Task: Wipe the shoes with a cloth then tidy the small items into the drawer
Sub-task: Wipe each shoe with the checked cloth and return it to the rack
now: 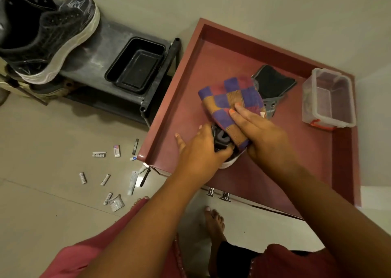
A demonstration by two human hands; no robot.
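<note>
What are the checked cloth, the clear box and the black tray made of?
Checked cloth: woven fabric, matte; it drapes and folds. Clear box: likely hard plastic, see-through walls, red latch. Black tray: probably moulded plastic, slight sheen, rounded rim.

- My left hand (203,150) grips the shoe (224,144) near the desk's (264,184) front edge.
- My right hand (262,134) presses the checked cloth (230,100) onto it.

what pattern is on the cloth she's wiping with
The cloth is checked in purple, orange-brown and red squares, seen in the head view.
</note>
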